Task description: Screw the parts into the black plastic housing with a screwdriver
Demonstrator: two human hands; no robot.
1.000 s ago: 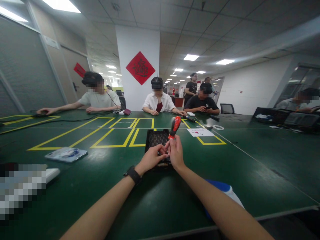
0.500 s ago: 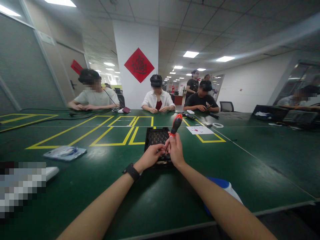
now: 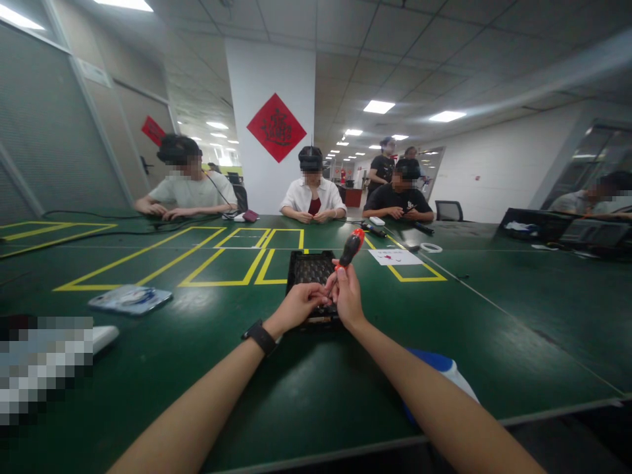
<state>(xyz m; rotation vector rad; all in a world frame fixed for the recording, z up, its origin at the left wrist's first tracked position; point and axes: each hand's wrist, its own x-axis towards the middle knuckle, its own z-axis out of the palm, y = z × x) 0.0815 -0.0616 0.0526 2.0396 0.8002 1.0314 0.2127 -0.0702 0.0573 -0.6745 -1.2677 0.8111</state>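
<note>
A screwdriver [image 3: 351, 249] with a black and red handle is gripped in my right hand [image 3: 348, 299], its handle leaning up and to the right. My left hand [image 3: 302, 304] has its fingers pinched together close to the screwdriver's lower end; what lies between the fingertips is too small to make out. Both hands are over the near part of a black open case [image 3: 313, 268], which lies on the green table and has a dark, patterned inside. My hands cover part of that inside.
On the left lie a pale phone-like item [image 3: 130, 299] and a blurred white object [image 3: 105, 337]. A blue and white item [image 3: 437, 368] sits beside my right forearm. Behind the case are a paper sheet [image 3: 396, 257] and a white ring [image 3: 431, 248]. Several people sit across the table.
The screwdriver's handle has tipped slightly further to the right and down. Both hands stay over the black case in nearly the same place.
</note>
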